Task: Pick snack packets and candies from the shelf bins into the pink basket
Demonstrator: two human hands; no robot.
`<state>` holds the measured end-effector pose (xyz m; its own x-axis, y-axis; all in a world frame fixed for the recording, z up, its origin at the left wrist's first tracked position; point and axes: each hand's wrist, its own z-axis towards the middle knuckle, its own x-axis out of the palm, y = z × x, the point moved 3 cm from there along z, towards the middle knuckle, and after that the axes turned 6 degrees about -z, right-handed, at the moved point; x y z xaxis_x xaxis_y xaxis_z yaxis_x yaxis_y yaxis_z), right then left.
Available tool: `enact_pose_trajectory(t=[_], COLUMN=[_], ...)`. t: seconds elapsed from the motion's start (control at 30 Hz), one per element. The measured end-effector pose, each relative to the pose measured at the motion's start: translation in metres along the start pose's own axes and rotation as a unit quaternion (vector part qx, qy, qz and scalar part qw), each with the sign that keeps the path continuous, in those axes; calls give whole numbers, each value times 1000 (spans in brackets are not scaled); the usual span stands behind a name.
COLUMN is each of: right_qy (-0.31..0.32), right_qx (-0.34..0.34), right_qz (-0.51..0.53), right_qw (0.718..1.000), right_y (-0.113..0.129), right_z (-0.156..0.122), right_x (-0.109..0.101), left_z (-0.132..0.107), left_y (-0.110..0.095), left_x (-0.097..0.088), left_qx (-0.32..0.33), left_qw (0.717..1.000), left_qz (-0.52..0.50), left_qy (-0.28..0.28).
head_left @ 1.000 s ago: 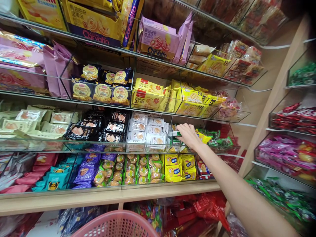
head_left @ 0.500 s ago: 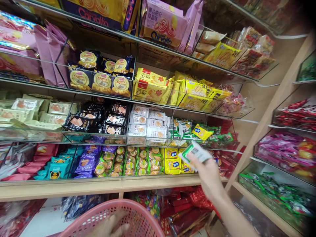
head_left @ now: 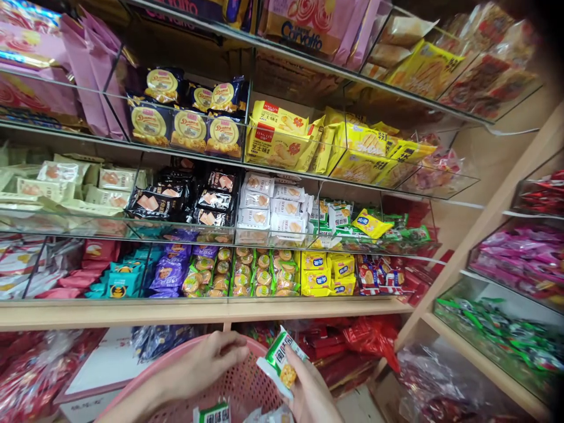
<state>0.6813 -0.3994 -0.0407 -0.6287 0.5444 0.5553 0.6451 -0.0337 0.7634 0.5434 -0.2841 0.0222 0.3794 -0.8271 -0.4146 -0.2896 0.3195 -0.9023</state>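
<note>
My right hand (head_left: 311,385) pinches a small green-and-white snack packet (head_left: 278,354) with a picture of a golden snack on it, over the right rim of the basket. The pink plastic basket (head_left: 240,385) has a wall full of small holes. My left hand (head_left: 222,355) hovers above its far side, fingers loosely bent and somewhat apart, with nothing visible in them. Inside the basket lies another green-and-white packet (head_left: 214,413), beside some white packets (head_left: 269,416) cut off by the lower frame edge.
Clear-fronted shelves hold green-and-white packets (head_left: 340,214), white packets (head_left: 288,208), black packets (head_left: 158,201) and yellow packets (head_left: 315,273). A wooden ledge (head_left: 176,314) runs below them. Under it stand a white box (head_left: 103,367) and red bags (head_left: 370,341). More shelves with green-wrapped sweets (head_left: 493,335) adjoin on the right.
My right hand has come down and left from the shelf front to the basket with the packet. My left hand has risen from inside the basket. The view has shifted slightly.
</note>
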Motion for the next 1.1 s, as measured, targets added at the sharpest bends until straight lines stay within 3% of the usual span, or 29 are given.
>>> enact_pose_trajectory(t=[0.17, 0.27, 0.5, 0.6, 0.73, 0.9, 1.1], right_qy=[47, 45, -4, -38, -51, -77, -106], right_qx=[-1, 0, 23, -3, -34, -71, -70], right_qz=[-26, -48, -128, -149, -165, -158, -139], right_qw=[999, 998, 992, 988, 984, 982, 982], right_y=[-19, -29, -40, -34, -24, -12, -10], right_z=[-12, -17, -22, -26, -32, -36, -31], right_x=[24, 29, 7, -6, -24, -44, -70], left_z=[8, 6, -5, -5, 0, 5, 6], left_y=[17, 23, 42, 61, 95, 123, 129], left_x=[22, 30, 12, 2, -3, 8, 18], left_qx=[-65, -87, -86, -88, -91, -123, -105], left_qw=[974, 956, 927, 945, 984, 985, 986], left_qz=[-217, -276, -358, -306, -128, -69, -42], left_qy=[18, 44, 68, 73, 81, 98, 122])
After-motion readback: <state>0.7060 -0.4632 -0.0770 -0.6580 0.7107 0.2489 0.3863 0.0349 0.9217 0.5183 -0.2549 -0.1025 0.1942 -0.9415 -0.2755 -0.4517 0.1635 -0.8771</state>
